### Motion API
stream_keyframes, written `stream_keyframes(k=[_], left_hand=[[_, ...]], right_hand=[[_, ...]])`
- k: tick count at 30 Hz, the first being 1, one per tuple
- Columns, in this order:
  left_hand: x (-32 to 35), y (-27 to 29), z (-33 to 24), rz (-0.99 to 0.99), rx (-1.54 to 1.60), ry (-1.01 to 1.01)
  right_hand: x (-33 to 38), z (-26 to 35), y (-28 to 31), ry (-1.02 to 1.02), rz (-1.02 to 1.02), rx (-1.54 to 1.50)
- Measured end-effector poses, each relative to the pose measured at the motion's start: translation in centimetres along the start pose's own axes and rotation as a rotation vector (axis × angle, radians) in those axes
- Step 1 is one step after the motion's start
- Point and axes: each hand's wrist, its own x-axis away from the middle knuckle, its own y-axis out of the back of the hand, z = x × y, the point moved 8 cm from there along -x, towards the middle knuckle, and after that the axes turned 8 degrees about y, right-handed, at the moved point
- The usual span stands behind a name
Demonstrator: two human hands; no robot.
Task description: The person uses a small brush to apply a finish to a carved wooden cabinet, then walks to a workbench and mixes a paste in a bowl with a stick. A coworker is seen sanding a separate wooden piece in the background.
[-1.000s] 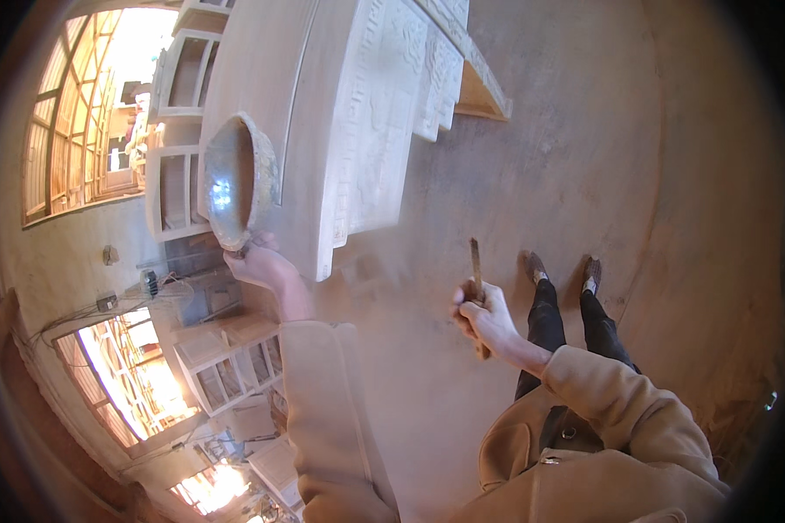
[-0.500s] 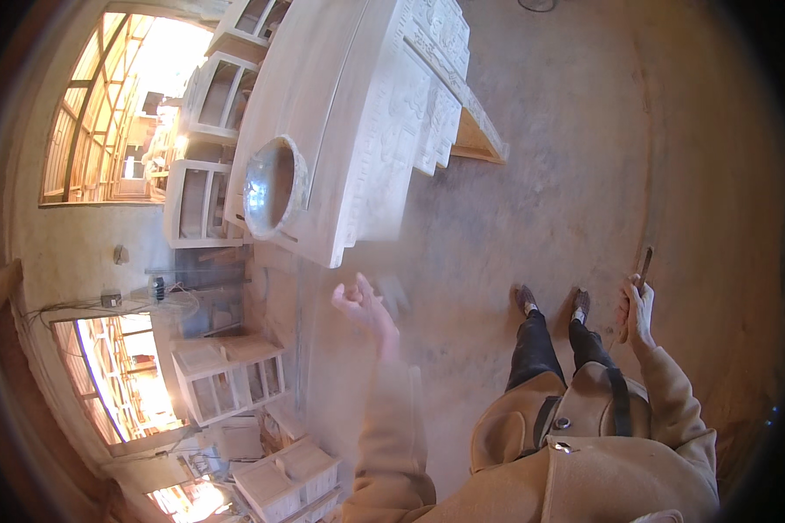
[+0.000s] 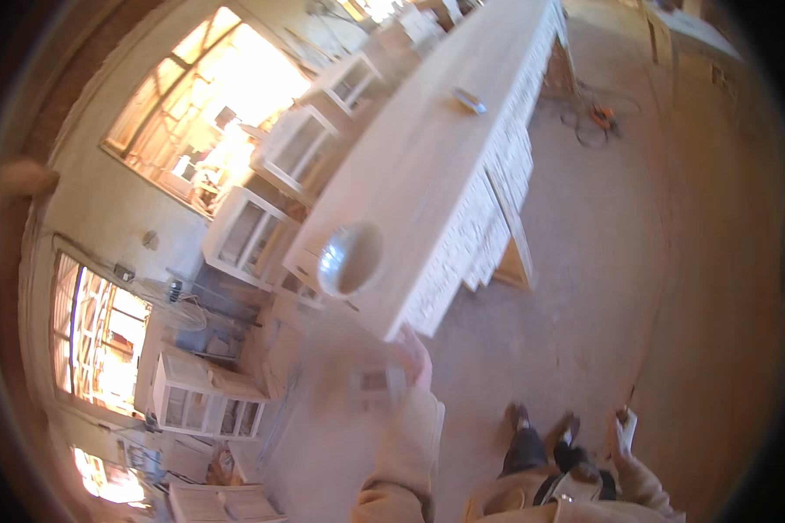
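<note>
My left hand (image 3: 417,359) is at the near corner of a long white carved panel (image 3: 427,166), its fingers stretched toward the edge and nothing visible in them. The hand is blurred, so I cannot tell whether it touches the wood. Near that end of the panel's top stands a shiny round bowl (image 3: 358,261). Low on the right, my right hand (image 3: 621,431) is closed around a narrow stick-like tool (image 3: 631,397), whose thin dark tip points away from me. A small pale block (image 3: 469,101) lies farther along the panel.
Pale open-fronted cabinets (image 3: 249,235) line the left wall below bright windows (image 3: 209,105). Another cabinet (image 3: 205,397) stands at the lower left. An angled wooden support (image 3: 516,261) props the panel. An orange tool with a looped cord (image 3: 600,115) lies on the floor beyond.
The view has shifted, bringing more of the panel and the far floor into sight. My left hand is now close to the panel's corner. The narrow tool remains in my right hand.
</note>
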Motion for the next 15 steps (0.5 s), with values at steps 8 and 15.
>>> stream_keyframes(k=[8,15], left_hand=[[1.8,0.3,-7.1,0.105,-0.074,-0.103],[2.3,0.9,-8.2,0.129,-0.172,-0.017]], right_hand=[[-2.5,-1.0,-1.0,-0.025,-0.051,0.077],[-2.8,-0.1,-2.4,-0.056,0.004,0.060]])
